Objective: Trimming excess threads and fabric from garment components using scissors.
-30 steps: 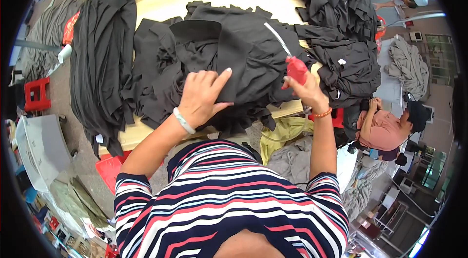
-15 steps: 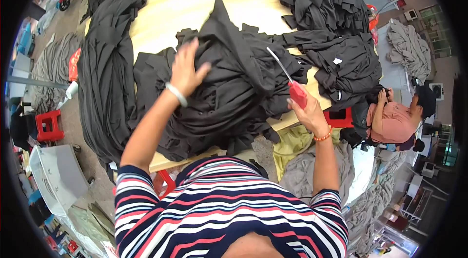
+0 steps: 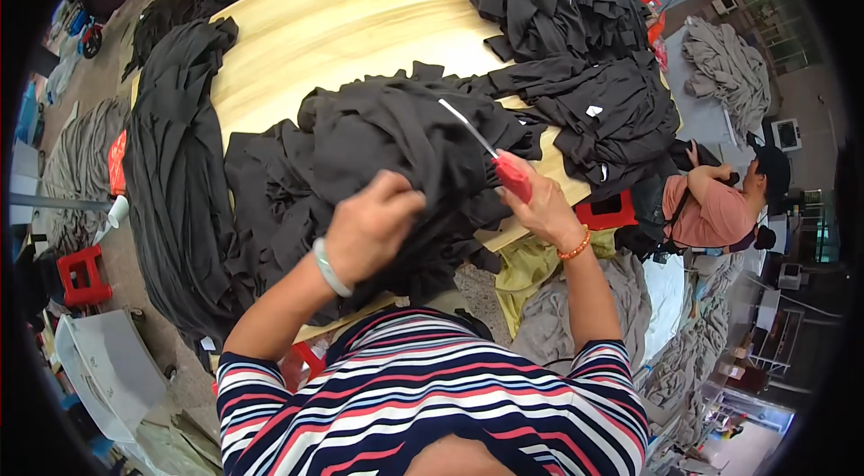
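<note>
Dark, nearly black cloth (image 3: 360, 139) lies in a bunched heap in front of me on the pale wooden table (image 3: 324, 22). Over its near side is my left hand (image 3: 369, 224), palm down, with a pale bangle at the wrist. Its fingers are curled and closed at a fold of the cloth, though their tips are partly hidden. To the right, my right hand (image 3: 543, 209) is wrapped round the red handle of a tool with a long thin metal blade (image 3: 513, 177). That blade slants up and left, over the cloth.
Another dark cloth pile (image 3: 180, 170) hangs along the table's left side. More dark garments (image 3: 549, 4) are heaped at the far right. A person in a pink top (image 3: 711, 206) is at work on the right. Red stools (image 3: 83, 275) and a grey bin (image 3: 112, 368) stand to the left.
My left hand has come nearer to me, and its spread fingers have closed. The raised peak of cloth has dropped onto the heap. The red-handled tool stays in my right hand.
</note>
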`<state>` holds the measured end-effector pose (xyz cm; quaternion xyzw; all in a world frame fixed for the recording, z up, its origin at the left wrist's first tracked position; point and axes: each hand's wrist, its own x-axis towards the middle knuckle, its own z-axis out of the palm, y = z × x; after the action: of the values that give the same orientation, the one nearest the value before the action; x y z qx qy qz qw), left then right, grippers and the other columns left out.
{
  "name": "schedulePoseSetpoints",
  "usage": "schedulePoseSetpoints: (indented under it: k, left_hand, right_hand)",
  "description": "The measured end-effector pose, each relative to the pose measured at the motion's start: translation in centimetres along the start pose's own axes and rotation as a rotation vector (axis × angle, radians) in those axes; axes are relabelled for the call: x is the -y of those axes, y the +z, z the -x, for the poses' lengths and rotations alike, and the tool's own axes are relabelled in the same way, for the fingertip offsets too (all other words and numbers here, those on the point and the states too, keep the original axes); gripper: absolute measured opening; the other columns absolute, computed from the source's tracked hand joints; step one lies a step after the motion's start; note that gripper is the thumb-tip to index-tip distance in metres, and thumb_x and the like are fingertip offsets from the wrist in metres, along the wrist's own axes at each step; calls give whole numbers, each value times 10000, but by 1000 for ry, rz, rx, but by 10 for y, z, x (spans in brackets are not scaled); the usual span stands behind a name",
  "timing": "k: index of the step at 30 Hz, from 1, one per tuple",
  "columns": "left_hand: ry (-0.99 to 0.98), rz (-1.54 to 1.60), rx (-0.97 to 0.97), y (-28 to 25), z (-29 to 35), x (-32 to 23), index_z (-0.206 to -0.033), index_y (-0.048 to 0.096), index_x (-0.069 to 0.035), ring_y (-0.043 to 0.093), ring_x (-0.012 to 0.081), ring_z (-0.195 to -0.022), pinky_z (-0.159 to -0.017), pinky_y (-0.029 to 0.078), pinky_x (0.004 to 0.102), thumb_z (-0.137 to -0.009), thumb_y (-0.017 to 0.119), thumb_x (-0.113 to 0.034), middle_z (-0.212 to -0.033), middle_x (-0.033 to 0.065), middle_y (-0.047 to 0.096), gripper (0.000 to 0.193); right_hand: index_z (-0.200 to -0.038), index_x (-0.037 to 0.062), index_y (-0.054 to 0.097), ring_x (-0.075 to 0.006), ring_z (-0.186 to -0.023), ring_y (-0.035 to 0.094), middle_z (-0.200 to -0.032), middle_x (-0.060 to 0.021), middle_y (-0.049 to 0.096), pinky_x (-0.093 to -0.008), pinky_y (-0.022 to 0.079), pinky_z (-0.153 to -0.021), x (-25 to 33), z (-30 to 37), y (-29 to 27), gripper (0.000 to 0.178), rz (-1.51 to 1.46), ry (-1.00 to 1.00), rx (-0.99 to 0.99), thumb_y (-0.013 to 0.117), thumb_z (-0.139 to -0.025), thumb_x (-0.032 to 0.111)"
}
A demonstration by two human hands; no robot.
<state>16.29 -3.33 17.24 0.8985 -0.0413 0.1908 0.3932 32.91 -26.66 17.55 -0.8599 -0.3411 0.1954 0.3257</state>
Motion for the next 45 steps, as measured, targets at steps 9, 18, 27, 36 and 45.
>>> schedulePoseSetpoints:
  k: [9,18,27,36,45]
  left_hand:
    - [-50,-333,85,49,1,49,-1260,559,-84,383,385,-1312,-1087,291,489,-831,676,-242,-1378,176,456,472]
    - [-21,-469,201,82,14,94,-1344,492,-57,276,390,-1396,-1152,184,497,-825,576,-111,-1477,171,364,528]
    - [-23,-422,192,66,33,101,-1322,491,-24,290,393,-1388,-1155,206,482,-803,607,-83,-1471,205,353,536]
    - [-32,-264,-21,12,69,77,-1110,593,-45,547,326,-937,-817,432,404,-698,772,-83,-981,129,565,451]
    - [-235,-11,97,-7,47,75,-961,622,26,615,231,-758,-698,474,331,-751,757,-127,-840,125,631,293]
  right_hand:
    - [-1317,147,494,-419,-902,637,-971,-209,672,-475,515,-782,14,29,-8,490,266,17,130,632,-853,227]
    - [-1309,90,493,-392,-876,647,-876,-188,677,-473,500,-771,29,60,-8,496,385,15,355,612,-853,245]
    - [-1287,111,505,-390,-845,651,-859,-207,669,-487,502,-754,27,77,13,457,321,-44,369,595,-868,273]
    - [-1321,136,491,-370,-962,628,-1011,-175,662,-464,491,-843,28,81,36,478,230,-8,203,618,-869,228]
    - [-1313,136,496,-385,-930,635,-985,-176,671,-469,500,-825,44,82,20,470,266,-21,157,603,-856,166]
